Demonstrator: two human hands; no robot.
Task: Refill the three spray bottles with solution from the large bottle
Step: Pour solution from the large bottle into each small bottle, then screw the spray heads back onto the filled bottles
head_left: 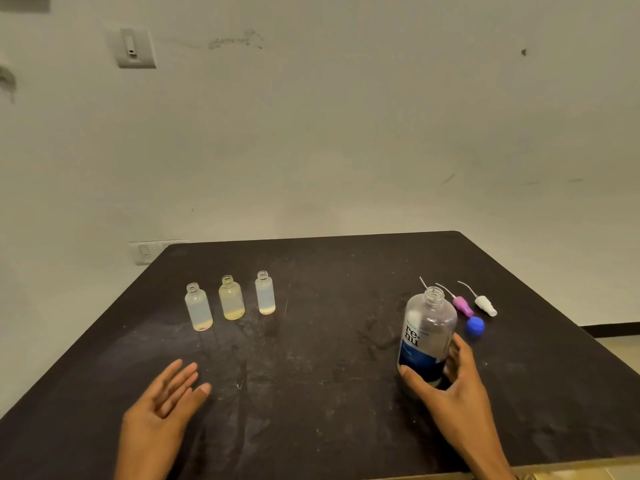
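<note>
Dark surface (311,341) sat against a pale scuffed wall (346,133), wall switch (133,47) up left. Large bottle (427,336) stood near the right side of the surface, uncapped, clear body with a blue and white label reading "re-nu", tilted slightly; could not tell if its base touched the surface. Right hand (450,379) was wrapped round its lower half, thumb on the near left side, fingers round the right side, closed on it. Just behind the large bottle lay three removed spray tops with thin dip tubes pointing away: pink top (462,305), white top (486,305), and a blue cap (474,326) closest to the bottle; the third tube's head was hidden behind the bottle. Well apart on the left stood three small spray bottles in a rough row, all upright, open-necked, apart from each other: left bottle (198,307), middle bottle (231,298) with yellowish tint, right bottle (265,293). Each showed only a thin layer of liquid at the bottom. Left hand (162,403) hovered or rested low over the near left of the surface, palm partly up, fingers loosely spread, holding nothing, well short of the small bottles.
</note>
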